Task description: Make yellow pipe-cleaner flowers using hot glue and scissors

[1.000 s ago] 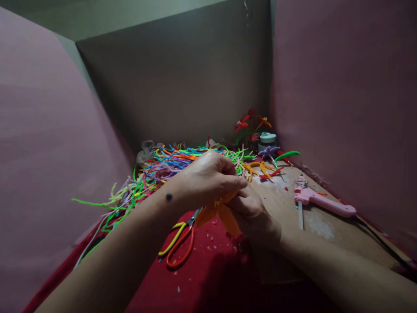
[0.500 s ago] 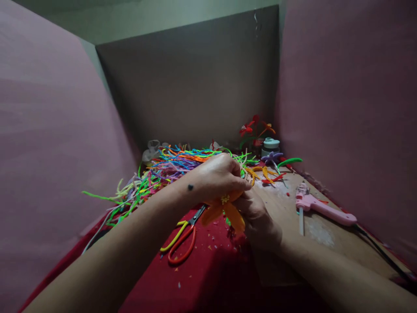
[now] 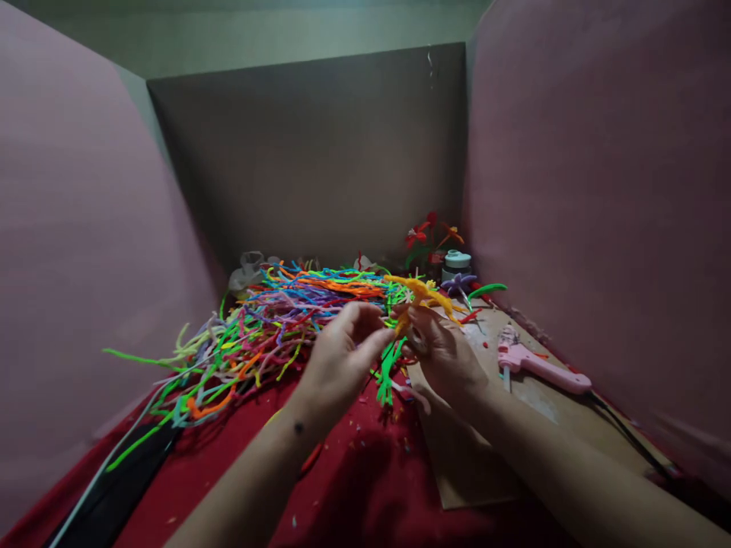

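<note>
An orange-yellow pipe-cleaner flower (image 3: 421, 291) is held upright between my two hands, its petals spread at the top. My left hand (image 3: 347, 352) pinches its lower end between thumb and fingers. From the other side, the fingers of my right hand (image 3: 442, 346) close round the same base. Just beneath the hands lies a bunch of green pipe cleaners (image 3: 387, 377), with a pale pink piece (image 3: 412, 394) beside it. The scissors are mostly covered by my left forearm; part of a red handle (image 3: 311, 459) shows.
A large heap of coloured pipe cleaners (image 3: 274, 320) spreads at the left and back. On the cardboard (image 3: 474, 457) at right rests a pink glue gun (image 3: 540, 365) with its cord. Behind stand a lidded jar (image 3: 457, 264) and red flowers (image 3: 419, 234). Pink panels flank both sides.
The flower has been turned from facing down towards me to pointing up and away. My left hand has drawn back and lower, no longer crossing over the right. The view has shifted slightly.
</note>
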A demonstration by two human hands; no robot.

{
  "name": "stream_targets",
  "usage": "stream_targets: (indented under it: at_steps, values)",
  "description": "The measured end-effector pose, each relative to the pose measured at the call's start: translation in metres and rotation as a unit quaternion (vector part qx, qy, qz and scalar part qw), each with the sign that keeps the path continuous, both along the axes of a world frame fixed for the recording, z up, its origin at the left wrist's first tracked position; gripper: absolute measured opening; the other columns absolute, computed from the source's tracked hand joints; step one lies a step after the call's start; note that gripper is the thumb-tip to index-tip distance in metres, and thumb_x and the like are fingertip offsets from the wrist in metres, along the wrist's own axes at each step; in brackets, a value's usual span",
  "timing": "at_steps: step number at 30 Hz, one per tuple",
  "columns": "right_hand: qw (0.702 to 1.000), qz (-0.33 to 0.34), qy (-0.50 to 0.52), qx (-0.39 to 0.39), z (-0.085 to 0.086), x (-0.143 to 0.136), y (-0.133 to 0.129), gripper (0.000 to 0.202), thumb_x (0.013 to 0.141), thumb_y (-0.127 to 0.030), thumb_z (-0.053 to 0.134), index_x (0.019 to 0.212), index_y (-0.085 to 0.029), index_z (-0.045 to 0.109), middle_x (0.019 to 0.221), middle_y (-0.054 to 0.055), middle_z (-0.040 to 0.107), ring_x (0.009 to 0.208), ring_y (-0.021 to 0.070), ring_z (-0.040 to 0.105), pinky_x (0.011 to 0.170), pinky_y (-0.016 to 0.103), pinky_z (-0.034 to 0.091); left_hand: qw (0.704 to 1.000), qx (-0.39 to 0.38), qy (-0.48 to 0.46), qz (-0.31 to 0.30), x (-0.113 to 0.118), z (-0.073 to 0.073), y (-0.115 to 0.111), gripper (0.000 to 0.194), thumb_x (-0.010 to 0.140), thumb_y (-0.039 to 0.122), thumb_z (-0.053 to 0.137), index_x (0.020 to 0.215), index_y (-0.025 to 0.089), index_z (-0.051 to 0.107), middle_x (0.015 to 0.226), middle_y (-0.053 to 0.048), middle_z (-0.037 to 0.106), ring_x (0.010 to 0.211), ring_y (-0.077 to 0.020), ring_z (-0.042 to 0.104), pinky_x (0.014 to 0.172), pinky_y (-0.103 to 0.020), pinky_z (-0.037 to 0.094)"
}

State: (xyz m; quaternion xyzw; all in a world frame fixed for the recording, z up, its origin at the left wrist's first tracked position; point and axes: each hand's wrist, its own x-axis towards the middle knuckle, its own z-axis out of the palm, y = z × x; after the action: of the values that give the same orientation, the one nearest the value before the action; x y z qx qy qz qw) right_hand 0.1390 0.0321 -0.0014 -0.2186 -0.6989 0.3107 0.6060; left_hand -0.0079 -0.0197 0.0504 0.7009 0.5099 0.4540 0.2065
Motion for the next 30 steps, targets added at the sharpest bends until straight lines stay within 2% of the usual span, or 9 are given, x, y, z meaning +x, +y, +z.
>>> stream_targets:
  at_steps: [2, 4, 5, 8, 10, 12, 14, 20, 30]
  values:
    - [0.989, 0.029, 0.075, -0.121, -0.001, -0.004, -0.001, 0.018, 0.085, -0.025, 0.049, 0.085, -0.023, 0.067, 0.078, 0.004, 0.065, 0.068, 0.0160, 0.054, 0.058, 0.029, 0.047, 0.993, 0.068, 0.097, 0.004, 0.013, -0.024, 0.002, 0.025, 0.082, 0.023, 0.054, 0.106, 0.015, 0.053, 0.099, -0.009, 0.064, 0.089, -0.0185, 0.061, 0.080, -0.034, 0.049]
    - [0.969, 0.045, 0.123, -0.211, -0.003, -0.011, -0.003, 0.021, 0.085, -0.032, 0.050, 0.082, -0.021, 0.066, 0.074, 0.003, 0.062, 0.063, 0.0147, 0.053, 0.051, 0.026, 0.044, 0.964, 0.161, 0.197, 0.072, 0.024, -0.042, 0.006, 0.037, 0.083, 0.016, 0.050, 0.119, 0.008, 0.046, 0.115, -0.019, 0.058, 0.107, -0.0252, 0.056, 0.089, -0.041, 0.046]
    - [0.959, 0.048, 0.138, -0.241, -0.004, -0.014, -0.005, 0.022, 0.084, -0.035, 0.051, 0.081, -0.020, 0.066, 0.070, 0.003, 0.060, 0.059, 0.0137, 0.051, 0.048, 0.025, 0.042, 0.945, 0.190, 0.243, 0.105, 0.028, -0.049, 0.008, 0.041, 0.083, 0.015, 0.050, 0.122, 0.003, 0.043, 0.116, -0.024, 0.056, 0.109, -0.0285, 0.055, 0.089, -0.042, 0.046]
    - [0.934, 0.071, 0.174, -0.303, -0.006, -0.020, -0.008, 0.023, 0.080, -0.039, 0.056, 0.076, -0.018, 0.063, 0.058, -0.001, 0.050, 0.048, 0.0100, 0.041, 0.040, 0.022, 0.034, 0.894, 0.210, 0.365, 0.152, 0.031, -0.057, 0.012, 0.039, 0.086, 0.013, 0.045, 0.121, -0.001, 0.042, 0.103, -0.023, 0.061, 0.094, -0.0285, 0.062, 0.075, -0.038, 0.051]
    - [0.925, 0.092, 0.182, -0.320, -0.008, -0.021, -0.010, 0.022, 0.079, -0.039, 0.057, 0.073, -0.018, 0.062, 0.055, -0.002, 0.046, 0.046, 0.0086, 0.037, 0.040, 0.022, 0.032, 0.870, 0.210, 0.412, 0.169, 0.027, -0.056, 0.011, 0.027, 0.087, 0.012, 0.041, 0.111, 0.004, 0.050, 0.089, -0.016, 0.064, 0.077, -0.0245, 0.064, 0.063, -0.033, 0.050]
    - [0.928, 0.091, 0.176, -0.314, -0.008, -0.022, -0.011, 0.022, 0.078, -0.039, 0.059, 0.072, -0.018, 0.063, 0.055, -0.002, 0.045, 0.047, 0.0086, 0.036, 0.041, 0.022, 0.032, 0.860, 0.213, 0.431, 0.170, 0.022, -0.054, 0.010, 0.018, 0.087, 0.011, 0.038, 0.095, 0.010, 0.055, 0.079, -0.011, 0.063, 0.067, -0.0214, 0.062, 0.056, -0.030, 0.046]
    - [0.933, 0.082, 0.169, -0.306, -0.007, -0.023, -0.013, 0.020, 0.076, -0.038, 0.061, 0.073, -0.018, 0.064, 0.056, -0.002, 0.046, 0.048, 0.0089, 0.036, 0.041, 0.022, 0.031, 0.869, 0.211, 0.420, 0.155, 0.017, -0.052, 0.009, 0.016, 0.087, 0.011, 0.038, 0.086, 0.014, 0.054, 0.074, -0.008, 0.061, 0.064, -0.0195, 0.061, 0.054, -0.028, 0.043]
    - [0.948, 0.094, 0.147, -0.265, -0.005, -0.024, -0.015, 0.017, 0.076, -0.034, 0.063, 0.074, -0.017, 0.067, 0.057, -0.003, 0.043, 0.051, 0.0080, 0.033, 0.044, 0.021, 0.028, 0.930, 0.182, 0.290, 0.138, 0.013, -0.054, 0.010, 0.016, 0.087, 0.010, 0.037, 0.081, 0.020, 0.048, 0.068, -0.002, 0.060, 0.060, -0.0152, 0.059, 0.056, -0.025, 0.039]
    - [0.939, 0.157, 0.146, -0.270, -0.011, -0.021, -0.007, 0.013, 0.073, -0.025, 0.065, 0.084, -0.021, 0.071, 0.070, -0.002, 0.057, 0.051, 0.0072, 0.036, 0.044, 0.020, 0.032, 0.975, 0.130, 0.151, 0.103, 0.010, -0.050, 0.007, 0.017, 0.088, 0.016, 0.035, 0.080, 0.019, 0.049, 0.066, -0.001, 0.055, 0.058, -0.0133, 0.052, 0.058, -0.025, 0.038]
